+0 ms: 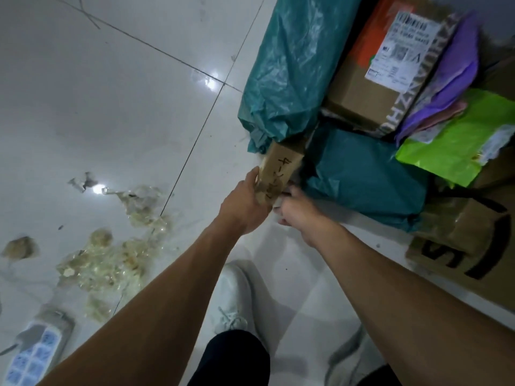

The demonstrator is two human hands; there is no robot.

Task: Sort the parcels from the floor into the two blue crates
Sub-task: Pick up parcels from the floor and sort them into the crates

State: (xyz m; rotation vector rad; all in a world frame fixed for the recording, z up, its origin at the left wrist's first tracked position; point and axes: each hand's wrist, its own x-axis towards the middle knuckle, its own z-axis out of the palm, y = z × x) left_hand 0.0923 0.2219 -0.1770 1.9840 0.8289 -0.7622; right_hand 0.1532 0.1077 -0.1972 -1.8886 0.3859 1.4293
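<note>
Floor tiles (111, 107); L hand (246, 203), R hand (296, 211) on box (281, 165)

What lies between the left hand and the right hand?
In the head view, the small cardboard box lies between them: the left hand grips its left side, and the right hand is at its near end.

Glossy white tiles (111, 93) are showing two bright glints (210, 82); crumpled clear scraps (111, 263) are lying near a power strip (39, 349).

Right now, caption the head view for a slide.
Left hand and right hand grip a cardboard box beside a teal mailer on the tiled floor.
</note>
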